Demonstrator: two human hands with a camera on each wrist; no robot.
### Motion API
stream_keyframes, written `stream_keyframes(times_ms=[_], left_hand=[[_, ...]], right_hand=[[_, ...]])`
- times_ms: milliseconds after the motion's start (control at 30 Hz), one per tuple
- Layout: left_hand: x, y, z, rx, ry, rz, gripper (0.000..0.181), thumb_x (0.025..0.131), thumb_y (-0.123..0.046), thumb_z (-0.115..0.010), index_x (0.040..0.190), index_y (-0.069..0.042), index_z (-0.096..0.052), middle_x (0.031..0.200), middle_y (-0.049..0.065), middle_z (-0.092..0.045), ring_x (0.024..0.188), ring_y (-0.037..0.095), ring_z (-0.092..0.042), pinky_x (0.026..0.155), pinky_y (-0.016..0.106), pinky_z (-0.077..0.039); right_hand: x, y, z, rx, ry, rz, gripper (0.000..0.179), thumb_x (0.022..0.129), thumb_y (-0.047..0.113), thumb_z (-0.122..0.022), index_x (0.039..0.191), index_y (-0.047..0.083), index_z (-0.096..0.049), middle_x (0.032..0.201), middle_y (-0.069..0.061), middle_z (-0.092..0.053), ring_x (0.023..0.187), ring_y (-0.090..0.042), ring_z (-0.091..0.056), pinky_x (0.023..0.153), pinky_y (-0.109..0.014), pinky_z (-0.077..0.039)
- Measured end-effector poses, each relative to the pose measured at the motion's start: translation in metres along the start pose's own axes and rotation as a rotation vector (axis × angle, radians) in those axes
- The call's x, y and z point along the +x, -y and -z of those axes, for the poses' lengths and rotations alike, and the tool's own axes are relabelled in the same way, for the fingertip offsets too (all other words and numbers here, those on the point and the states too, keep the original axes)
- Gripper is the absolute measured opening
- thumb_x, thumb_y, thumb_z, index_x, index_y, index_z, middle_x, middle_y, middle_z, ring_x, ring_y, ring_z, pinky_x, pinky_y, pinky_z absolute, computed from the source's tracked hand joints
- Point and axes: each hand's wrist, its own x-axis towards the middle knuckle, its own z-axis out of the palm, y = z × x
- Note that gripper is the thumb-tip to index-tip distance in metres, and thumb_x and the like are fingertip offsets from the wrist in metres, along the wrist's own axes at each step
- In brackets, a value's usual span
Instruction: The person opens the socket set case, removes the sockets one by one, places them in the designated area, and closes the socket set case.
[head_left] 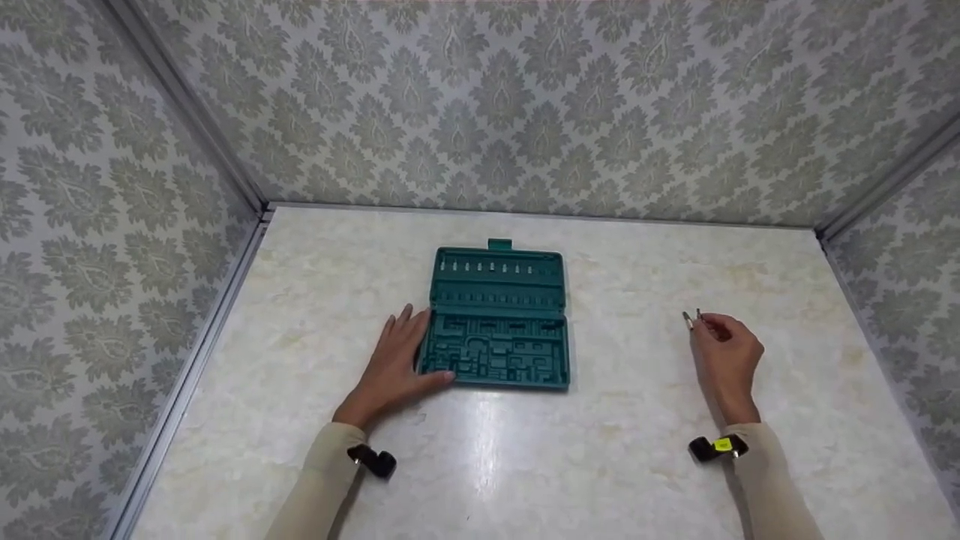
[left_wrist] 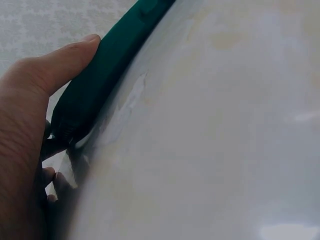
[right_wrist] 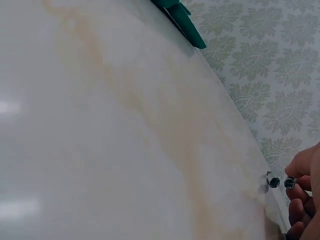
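Note:
An open green plastic tool case (head_left: 495, 319) lies on the table, moulded with many recesses. My left hand (head_left: 394, 364) rests at its left side, fingers stretched along the edge and thumb (left_wrist: 82, 52) on the near rim. Out to the right, my right hand (head_left: 727, 356) pinches a small metal socket (right_wrist: 290, 183) between thumb and fingers. A second small metal socket (right_wrist: 273, 180) is just beside the fingertips; whether they touch it I cannot tell. The other right fingers are curled, and their inner side is partly hidden.
A row of small silver pieces (head_left: 491, 267) sits in the far half of the case. The pale marbled table (head_left: 622, 450) is bounded by patterned walls (head_left: 502, 97) at the back and both sides. Light glares off the tabletop near the front.

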Motion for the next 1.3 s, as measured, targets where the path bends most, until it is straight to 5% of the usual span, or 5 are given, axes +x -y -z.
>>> stream_keyframes(times_ms=[200,467,900,1300], left_hand=[[0.001,-0.001,0.000,0.014,0.001,0.003,0.126,0.086,-0.079,-0.076,0.178,-0.015,-0.019,0.183,0.008,-0.021,0.172,0.029,-0.004,0.138,0.048,0.002],[0.001,0.000,0.000,0.015,-0.002,0.001,0.126,0.086,-0.079,-0.076,0.178,-0.014,-0.019,0.183,0.009,-0.023,0.172,0.029,-0.003,0.138,0.048,0.002],[0.000,0.000,-0.001,0.005,0.002,-0.001,0.126,0.085,-0.079,-0.077,0.178,-0.016,-0.018,0.183,0.008,-0.023,0.172,0.027,-0.002,0.138,0.046,0.003],[0.001,0.002,-0.001,0.008,0.002,-0.010,0.126,0.086,-0.077,-0.077,0.178,-0.014,-0.019,0.182,0.008,-0.025,0.172,0.028,-0.003,0.138,0.049,0.002]], right_hand=[[-0.007,0.013,-0.010,-0.014,0.001,0.031,0.021,0.103,0.019,-0.076,0.115,0.004,-0.084,0.101,-0.010,-0.075,0.087,-0.013,-0.063,0.076,-0.020,-0.048],[-0.019,0.036,-0.051,-0.032,0.072,0.171,0.013,0.098,0.006,-0.080,0.109,-0.001,-0.084,0.099,-0.015,-0.079,0.083,-0.015,-0.066,0.074,-0.015,-0.047],[-0.039,0.070,-0.109,-0.128,0.123,0.111,0.015,0.099,0.012,-0.077,0.108,0.001,-0.083,0.099,-0.014,-0.078,0.088,-0.027,-0.069,0.082,-0.041,-0.057],[-0.038,0.072,-0.123,-0.155,0.084,0.129,0.015,0.097,0.015,-0.078,0.102,0.002,-0.083,0.094,-0.013,-0.078,0.087,-0.032,-0.072,0.083,-0.050,-0.058]])
